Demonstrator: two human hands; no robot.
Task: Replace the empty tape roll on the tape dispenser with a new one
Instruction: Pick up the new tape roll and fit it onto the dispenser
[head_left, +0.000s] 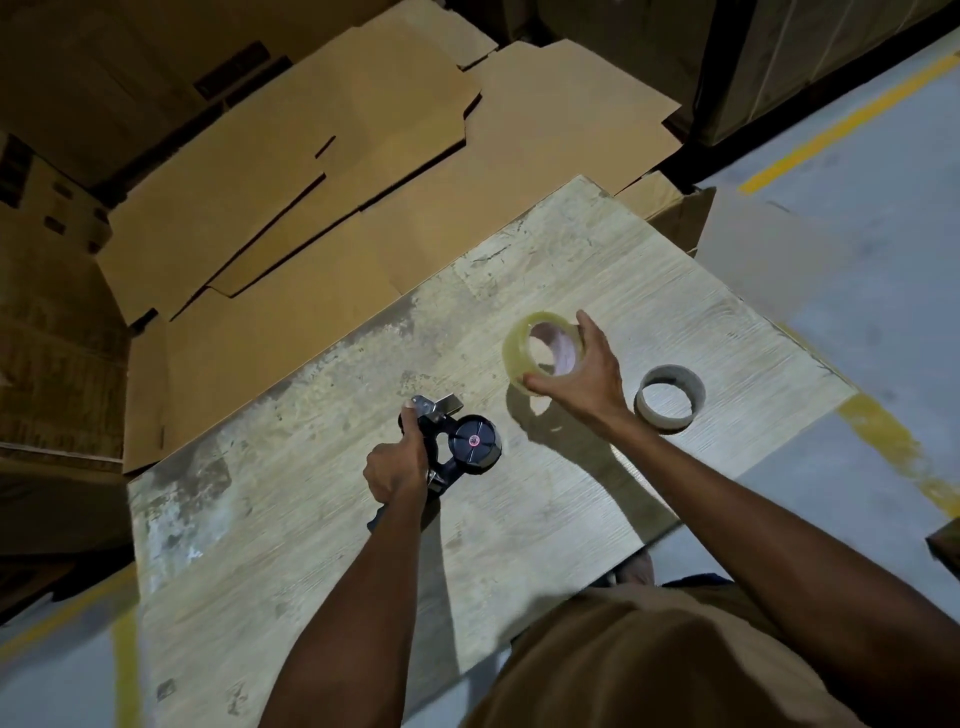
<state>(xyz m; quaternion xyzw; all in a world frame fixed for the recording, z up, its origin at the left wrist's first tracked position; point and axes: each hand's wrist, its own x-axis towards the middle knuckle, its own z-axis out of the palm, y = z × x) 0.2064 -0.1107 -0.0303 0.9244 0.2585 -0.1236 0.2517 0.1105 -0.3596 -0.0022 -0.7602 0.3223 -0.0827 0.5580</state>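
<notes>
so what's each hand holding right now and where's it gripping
The left hand grips the tape dispenser by its handle; the right hand holds the new tape roll across its outer rim.

Scene dim overall. Light falls from above onto the table top (597, 291), the brightest area, while the stacked cartons (62, 291) at left sink toward black. The new tape roll (515, 358) throws a soft shadow on the table just beneath it; both forearms cast broad ones. The black tape dispenser (470, 441) shows little detail. Focus soft throughout, with the near shirt (649, 675) blurred and wide-angle stretch toward the corners.
</notes>
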